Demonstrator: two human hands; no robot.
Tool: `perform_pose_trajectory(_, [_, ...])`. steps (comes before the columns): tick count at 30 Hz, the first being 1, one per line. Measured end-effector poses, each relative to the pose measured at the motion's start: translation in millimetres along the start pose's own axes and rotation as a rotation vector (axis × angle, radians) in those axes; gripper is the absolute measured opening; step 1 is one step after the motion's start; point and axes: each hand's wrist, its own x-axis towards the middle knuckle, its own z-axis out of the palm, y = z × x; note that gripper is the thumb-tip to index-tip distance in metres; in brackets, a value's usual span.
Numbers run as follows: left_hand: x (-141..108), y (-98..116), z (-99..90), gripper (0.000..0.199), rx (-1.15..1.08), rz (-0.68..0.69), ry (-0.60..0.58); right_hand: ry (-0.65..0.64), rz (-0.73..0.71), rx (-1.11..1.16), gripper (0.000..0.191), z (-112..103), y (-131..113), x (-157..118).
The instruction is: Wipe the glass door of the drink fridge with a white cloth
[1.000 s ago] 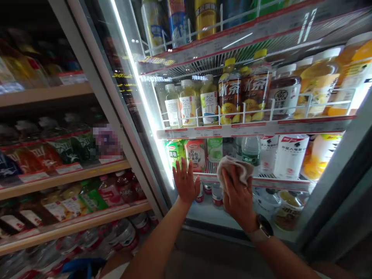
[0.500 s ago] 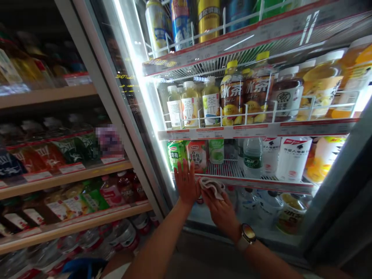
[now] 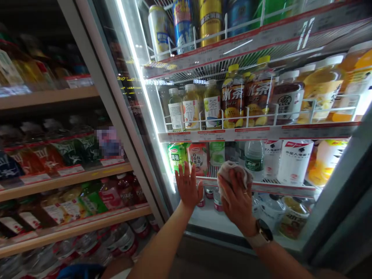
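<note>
My left hand [image 3: 187,187] is spread flat with its fingers apart, up against the glass of a lit drinks cooler, in front of a green bottle [image 3: 176,155] and a red-labelled bottle [image 3: 197,157]. It holds nothing. My right hand [image 3: 237,199], with a watch on the wrist, presses a pale cloth [image 3: 235,176] against the glass, its fingers over the cloth. The cloth overlaps the front edge of a lower cooler shelf [image 3: 285,187], left of a clear water bottle [image 3: 254,155].
Cooler shelves hold cans [image 3: 210,23] at the top and tea bottles [image 3: 232,97] in the middle. On the left, past the metal door frame [image 3: 122,104], wooden shelves [image 3: 116,170] carry many bottles. A dark frame edge [image 3: 337,197] stands at the right.
My right hand and the cloth have moved right and slightly up across the glass, away from my left hand. My left hand stays in nearly the same place, its thumb now visibly apart.
</note>
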Motion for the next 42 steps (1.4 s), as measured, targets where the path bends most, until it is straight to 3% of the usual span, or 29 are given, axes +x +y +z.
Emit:
perform_pose_trajectory(5, [-2,-1,0.5,0.064,0.009,-0.003,-0.005,-0.088,-0.089,0.028,0.065,24,-24,-31])
perform_pose_trajectory(10, [-2,-2,0.4,0.063,0.007,-0.001,-0.010,-0.050,-0.158,0.051,0.066,18,-19,-25])
perform_pose_trajectory(13, [-1,-2,0.1,0.061,-0.006,0.012,0.008,-0.038,-0.065,0.000,0.069,3,-2,-8])
perform_pose_trajectory(18, [-2,-2,1.0,0.061,-0.003,0.005,0.004,0.103,0.128,-0.032,0.064,-9,16,8])
perform_pose_trajectory(28, [-2,-2,0.7,0.061,0.022,0.002,0.000,-0.078,-0.115,0.084,0.070,29,-31,-39])
perform_pose_trajectory(33, [0,-1,-0.2,0.061,0.018,0.016,0.010,-0.094,-0.161,0.061,0.067,16,-16,-25])
perform_pose_trajectory(38, [0,-1,0.2,0.061,0.004,0.007,0.007,0.035,-0.017,-0.042,0.069,-6,10,3])
perform_pose_trajectory(42, [-3,-2,1.0,0.062,0.003,-0.007,-0.005,0.075,0.044,-0.005,0.065,-8,13,6])
